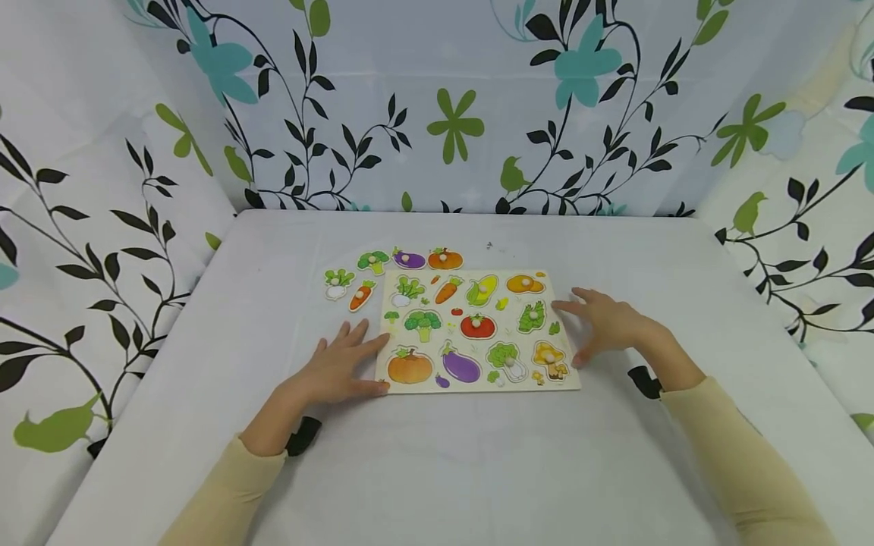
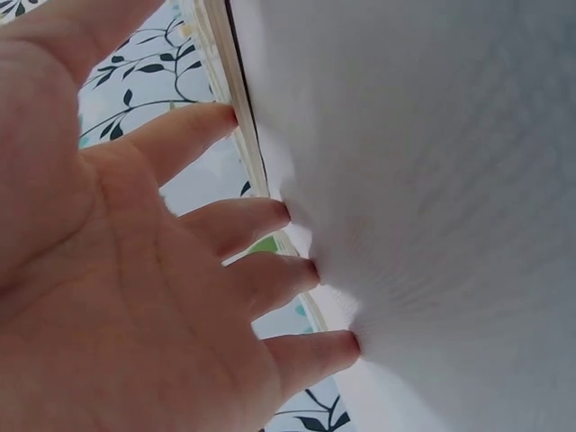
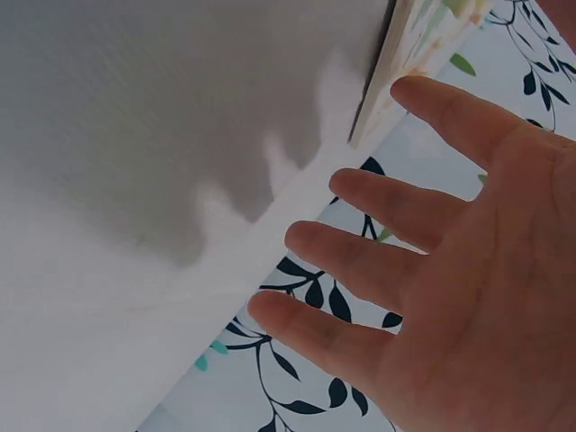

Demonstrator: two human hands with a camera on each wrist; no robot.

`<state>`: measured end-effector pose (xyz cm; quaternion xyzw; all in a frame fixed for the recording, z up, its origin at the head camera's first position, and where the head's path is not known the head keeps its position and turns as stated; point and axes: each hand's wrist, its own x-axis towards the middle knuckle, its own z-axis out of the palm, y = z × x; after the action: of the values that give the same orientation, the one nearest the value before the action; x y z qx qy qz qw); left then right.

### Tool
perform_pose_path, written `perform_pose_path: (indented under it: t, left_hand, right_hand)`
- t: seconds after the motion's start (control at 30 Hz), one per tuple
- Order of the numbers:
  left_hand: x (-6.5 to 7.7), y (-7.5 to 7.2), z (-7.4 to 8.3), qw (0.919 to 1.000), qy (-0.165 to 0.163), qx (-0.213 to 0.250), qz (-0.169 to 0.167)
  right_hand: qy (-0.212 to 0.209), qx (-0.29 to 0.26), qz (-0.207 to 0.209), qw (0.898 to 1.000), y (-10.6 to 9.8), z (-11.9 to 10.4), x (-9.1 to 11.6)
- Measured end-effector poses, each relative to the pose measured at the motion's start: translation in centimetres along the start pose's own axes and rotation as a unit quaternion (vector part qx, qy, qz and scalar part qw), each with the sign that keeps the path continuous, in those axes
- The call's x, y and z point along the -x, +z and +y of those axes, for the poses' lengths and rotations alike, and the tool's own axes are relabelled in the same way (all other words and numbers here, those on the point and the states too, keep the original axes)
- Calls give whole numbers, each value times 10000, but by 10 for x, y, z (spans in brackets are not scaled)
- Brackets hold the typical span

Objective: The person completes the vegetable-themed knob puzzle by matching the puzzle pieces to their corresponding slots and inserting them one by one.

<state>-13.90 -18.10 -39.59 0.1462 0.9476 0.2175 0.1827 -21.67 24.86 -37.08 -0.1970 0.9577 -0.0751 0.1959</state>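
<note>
A flat wooden puzzle board printed with colourful vegetables lies on the white table. At its left edge, my left hand is spread, thumb by the lower left corner and index finger against the side. In the left wrist view the other fingertips of that hand press on the cloth. My right hand is beside the right edge, index finger and thumb at the board, the other fingers stretched out. Beyond the upper left corner lie loose pieces: a radish, carrot, broccoli, eggplant and pumpkin.
A white cloth covers the table. Patterned curtains with leaves and flowers hang behind and at both sides. Dark straps are at both wrists, below the sleeves.
</note>
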Motion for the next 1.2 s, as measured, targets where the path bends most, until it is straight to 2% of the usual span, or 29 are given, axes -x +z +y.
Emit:
perform_pose_path:
  t: [0.1,0.17,0.23,0.3,0.4,0.47,0.53,0.6,0.67,0.77,0.9,1.07,1.13,1.2]
  left_hand:
    - [0,-4,0,9999,-66,101,-37]
    - [-2,-11,-1,9997,-111,177,88]
    - [-7,-23,-3,9985,-205,234,440]
    - [-13,-40,-7,9935,-384,366,1005]
    - [-25,-64,-19,9747,-892,794,1889]
    - [-34,-76,-30,9573,-1286,1311,2233]
    - [-43,-83,-40,9414,-1609,1831,2331]
    - [-52,-86,-48,9275,-1903,2317,2233]
    - [-59,-86,-56,9201,-2097,2559,2094]
    - [-70,-82,-66,9173,-2322,2602,1921]
    - [-82,-76,-71,9205,-2452,2396,1875]
    - [-90,-72,-73,9235,-2499,2209,1893]
    - [-92,-72,-72,9262,-2516,2083,1886]
    - [-93,-71,-71,9327,-2463,1856,1873]
  right_hand:
    - [-23,-104,-156,9998,6,-1,1]
    - [16,-223,-217,9995,8,-2,1]
    - [49,-397,-231,9989,9,-3,0]
    - [54,-497,-225,9985,9,-3,1]
    - [22,-548,-218,9983,9,-4,0]
    - [59,-564,-246,9981,9,-4,0]
    - [110,-560,-277,9980,9,-4,0]
    - [154,-558,-299,9979,9,-4,-1]
    - [167,-560,-302,9978,10,-4,-2]
    - [127,-587,-268,9978,11,-3,-2]
    - [131,-622,-216,9977,12,-1,-1]
    - [205,-655,-254,9973,12,-3,-2]
    - [196,-635,-249,9975,12,-3,-1]
    - [179,-587,-223,9979,11,-3,-1]
